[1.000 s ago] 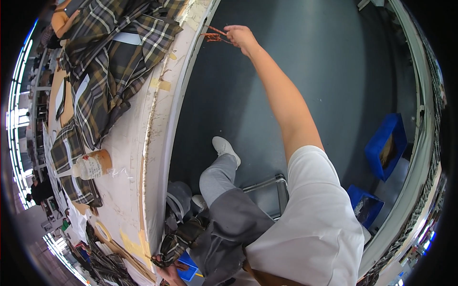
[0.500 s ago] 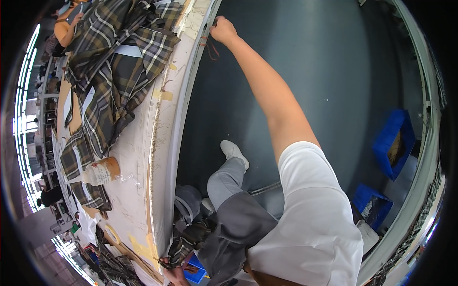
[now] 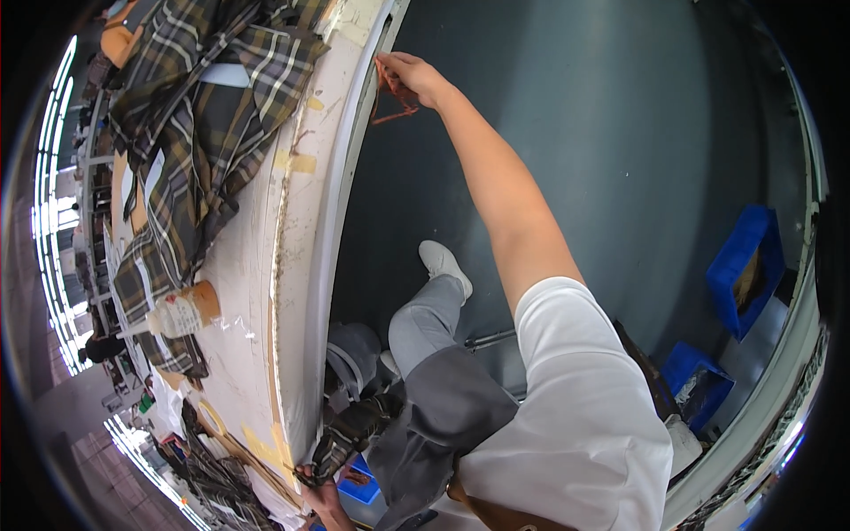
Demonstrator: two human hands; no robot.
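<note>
My right hand (image 3: 416, 78) reaches far forward beside the long table's edge, fingers pinched together. Orange-red cords (image 3: 396, 104) dangle from those fingers in a loose tangle. My left hand (image 3: 321, 494) is at the near left, low by the table's edge. It is closed around a bunched piece of dark plaid cloth (image 3: 354, 434), which hangs against my grey apron (image 3: 443, 398). Several plaid cloth pieces (image 3: 221, 124) lie heaped on the white table (image 3: 252, 301), with pale paper pieces among them.
A bottle with orange-brown contents (image 3: 184, 311) lies on the table near a roll of tape (image 3: 211, 416). Two blue bins (image 3: 748, 265) stand on the dark floor (image 3: 602, 177) at right. Another blue bin (image 3: 359, 485) sits beside my left hand. A person (image 3: 119, 40) is at far left.
My right hand has drawn slightly back toward me, with the orange-red cords now gathered below its fingers. My left hand stays on the plaid cloth. The view has shifted slightly.
</note>
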